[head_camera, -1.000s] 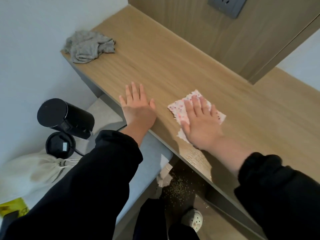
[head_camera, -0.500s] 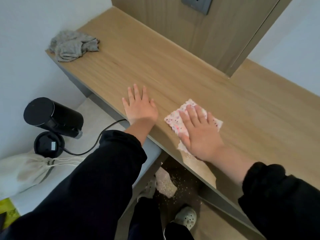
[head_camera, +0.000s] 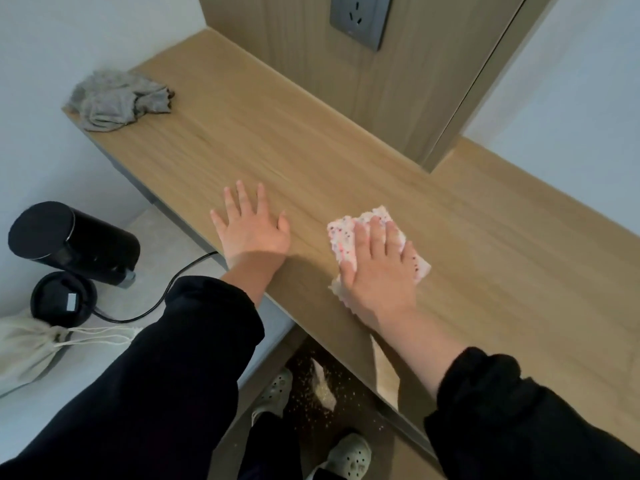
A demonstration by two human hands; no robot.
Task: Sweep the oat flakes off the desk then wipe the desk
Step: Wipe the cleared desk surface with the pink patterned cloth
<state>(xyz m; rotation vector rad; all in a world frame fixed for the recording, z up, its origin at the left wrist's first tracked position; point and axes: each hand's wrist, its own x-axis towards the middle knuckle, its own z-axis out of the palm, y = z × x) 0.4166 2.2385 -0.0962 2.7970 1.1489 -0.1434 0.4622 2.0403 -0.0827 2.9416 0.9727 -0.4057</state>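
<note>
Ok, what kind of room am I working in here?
Likely a bedroom or hotel-type room, not certain: a built-in wooden desk under a wall socket, and on a low ledge beside it what looks like a black kettle off its base, plus a drawstring bag.

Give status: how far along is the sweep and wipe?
Sweep looks done: oat flakes lie scattered on the floor below the desk, none visible on top. Wipe in hand: right hand presses a speckled cloth flat near the front edge; left hand rests flat on the desk apart from it. Left: likely the rest of the top, out to the grey rag at the far corner.
</note>
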